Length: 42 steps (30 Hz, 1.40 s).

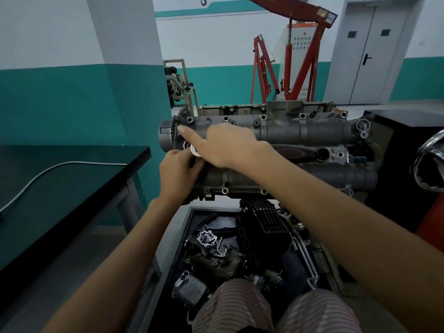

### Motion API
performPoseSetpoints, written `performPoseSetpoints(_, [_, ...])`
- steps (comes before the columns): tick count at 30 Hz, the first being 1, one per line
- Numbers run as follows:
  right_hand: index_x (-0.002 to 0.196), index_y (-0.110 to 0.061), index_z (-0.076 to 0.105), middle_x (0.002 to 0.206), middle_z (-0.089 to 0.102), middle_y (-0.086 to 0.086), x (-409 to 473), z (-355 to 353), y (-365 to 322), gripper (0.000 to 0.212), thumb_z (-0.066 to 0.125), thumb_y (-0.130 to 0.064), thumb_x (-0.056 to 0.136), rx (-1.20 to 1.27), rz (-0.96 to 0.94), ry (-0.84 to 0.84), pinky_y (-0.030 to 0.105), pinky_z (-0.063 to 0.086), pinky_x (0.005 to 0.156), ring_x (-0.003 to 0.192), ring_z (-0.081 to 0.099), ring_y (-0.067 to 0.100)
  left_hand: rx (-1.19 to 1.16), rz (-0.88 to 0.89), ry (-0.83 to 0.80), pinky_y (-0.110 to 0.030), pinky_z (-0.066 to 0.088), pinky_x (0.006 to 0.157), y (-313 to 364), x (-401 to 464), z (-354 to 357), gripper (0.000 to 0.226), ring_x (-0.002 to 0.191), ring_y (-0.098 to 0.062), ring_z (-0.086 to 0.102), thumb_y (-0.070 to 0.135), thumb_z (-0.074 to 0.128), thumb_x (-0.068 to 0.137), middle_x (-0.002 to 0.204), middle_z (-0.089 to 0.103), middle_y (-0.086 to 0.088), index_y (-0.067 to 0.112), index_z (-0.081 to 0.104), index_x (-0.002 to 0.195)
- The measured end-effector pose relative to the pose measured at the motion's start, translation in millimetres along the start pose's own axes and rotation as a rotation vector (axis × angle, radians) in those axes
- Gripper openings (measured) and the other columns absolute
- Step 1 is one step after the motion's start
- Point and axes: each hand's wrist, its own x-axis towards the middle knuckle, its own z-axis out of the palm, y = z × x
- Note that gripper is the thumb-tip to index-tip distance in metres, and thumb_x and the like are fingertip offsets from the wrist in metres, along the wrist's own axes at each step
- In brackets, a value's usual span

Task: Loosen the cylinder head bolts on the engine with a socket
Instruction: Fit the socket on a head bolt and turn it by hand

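Socket [195, 151], a small bright steel piece, sits at the left end of the engine [300, 133], pinched by the left hand [179, 169] while the right hand [228, 145] curls around it, forefinger stretched out. Judged hard, light and slick, it is best gripped round its barrel. Its axis seems to point down into the head; the engine's long axis runs left to right.

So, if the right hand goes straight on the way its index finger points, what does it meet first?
The right hand points left and slightly up along the engine. It would probably first meet the toothed sprocket at the left end, just past the fingertip; depth is unclear.
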Motion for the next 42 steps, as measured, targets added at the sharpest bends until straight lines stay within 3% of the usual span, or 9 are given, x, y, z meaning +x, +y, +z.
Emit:
performPoseSetpoints(3, [0.075, -0.009, 0.048, 0.067, 0.050, -0.002, -5.4, 13.0, 0.1, 0.059, 0.027, -0.062, 0.091, 0.101, 0.002, -0.020, 0.026, 0.029, 0.049, 0.059, 0.049, 0.010, -0.028, -0.063, 0.000, -0.022, 0.013, 0.048, -0.2, 1.7, 0.2, 0.028, 0.057, -0.018, 0.036, -0.002, 0.061, 0.073, 0.053, 0.050, -0.015, 0.006, 0.046, 0.051])
performPoseSetpoints(6, [0.105, -0.007, 0.044, 0.070, 0.050, 0.002, -19.4, 33.8, -7.8, 0.044, 0.043, -0.048, 0.091, 0.910, 0.251, -0.224, 0.025, 0.042, 0.050, 0.058, 0.050, 0.012, 0.053, -0.137, -0.044, -0.029, 0.014, 0.051, -2.6, 2.4, 4.2, 0.041, 0.061, -0.021, 0.041, -0.004, 0.056, 0.075, 0.054, 0.044, -0.004, 0.014, 0.029, 0.050])
performPoseSetpoints(9, [0.083, -0.009, 0.052, 0.063, 0.054, 0.004, -23.4, 32.9, -13.0, 0.030, 0.045, -0.037, 0.093, 1.564, 0.409, -0.514, 0.032, 0.051, 0.064, 0.059, 0.054, 0.016, 0.138, -0.156, -0.116, -0.025, 0.023, 0.051, -1.3, 3.3, 6.5, 0.030, 0.065, -0.020, 0.043, 0.001, 0.056, 0.076, 0.056, 0.029, 0.009, 0.010, 0.038, 0.054])
performPoseSetpoints(17, [0.060, -0.014, 0.050, 0.062, 0.049, 0.002, -0.1, -4.1, -8.1, 0.074, 0.010, -0.069, 0.088, -0.347, -0.054, 0.070, 0.026, 0.027, 0.049, 0.053, 0.046, 0.015, 0.093, 0.139, -0.104, -0.022, 0.019, 0.046, -2.5, 14.9, -9.5, 0.025, 0.054, -0.033, 0.056, 0.025, 0.060, 0.079, 0.057, 0.061, -0.015, 0.009, 0.055, 0.061])
performPoseSetpoints(22, [0.061, -0.014, 0.050, 0.062, 0.051, 0.001, 1.9, 10.4, -9.1, 0.071, 0.013, -0.068, 0.089, -0.205, -0.072, 0.063, 0.026, 0.025, 0.048, 0.055, 0.048, 0.014, 0.134, 0.108, -0.112, -0.012, 0.015, 0.047, -0.4, 15.6, -16.1, 0.022, 0.033, -0.029, 0.047, 0.012, 0.055, 0.070, 0.040, 0.051, -0.015, 0.005, 0.048, 0.051])
performPoseSetpoints(26, [0.092, -0.002, 0.056, 0.060, 0.058, 0.006, -14.5, 32.2, -15.9, 0.064, 0.031, -0.061, 0.090, 0.811, 0.239, -0.252, 0.022, 0.045, 0.046, 0.048, 0.057, 0.015, 0.005, -0.149, -0.061, -0.021, 0.019, 0.039, 4.3, 8.6, -6.2, 0.036, 0.043, -0.024, 0.045, -0.003, 0.054, 0.076, 0.044, 0.048, -0.011, 0.013, 0.034, 0.050])
performPoseSetpoints(29, [0.089, -0.009, 0.052, 0.057, 0.058, 0.004, -18.7, 35.5, -19.3, 0.042, 0.035, -0.047, 0.094, 1.422, 0.401, -0.478, 0.032, 0.053, 0.069, 0.058, 0.056, 0.016, -0.051, -0.356, -0.164, -0.036, 0.044, 0.051, 2.3, 8.6, -3.9, 0.019, 0.063, -0.026, 0.055, 0.011, 0.053, 0.085, 0.062, 0.057, -0.008, 0.008, 0.061, 0.068])
performPoseSetpoints(36, [0.060, -0.011, 0.049, 0.061, 0.049, 0.003, 2.0, -4.7, 0.5, 0.075, 0.010, -0.070, 0.087, -0.089, -0.040, 0.030, 0.027, 0.039, 0.051, 0.052, 0.049, 0.014, 0.046, 0.261, -0.433, -0.031, 0.045, 0.063, -2.3, 44.0, -34.0, 0.016, 0.077, -0.029, 0.062, 0.018, 0.064, 0.086, 0.088, 0.070, -0.012, 0.006, 0.066, 0.095])
performPoseSetpoints(42, [0.054, -0.013, 0.047, 0.055, 0.047, 0.002, 1.3, 13.6, -3.7, 0.075, 0.010, -0.071, 0.086, -0.136, -0.047, 0.177, 0.025, 0.028, 0.048, 0.050, 0.046, 0.014, -0.197, 0.123, -0.332, -0.004, 0.036, 0.050, -9.6, 29.8, -27.6, 0.017, 0.048, 0.009, 0.050, -0.004, 0.064, 0.080, 0.057, 0.053, 0.012, 0.008, 0.063, 0.068])
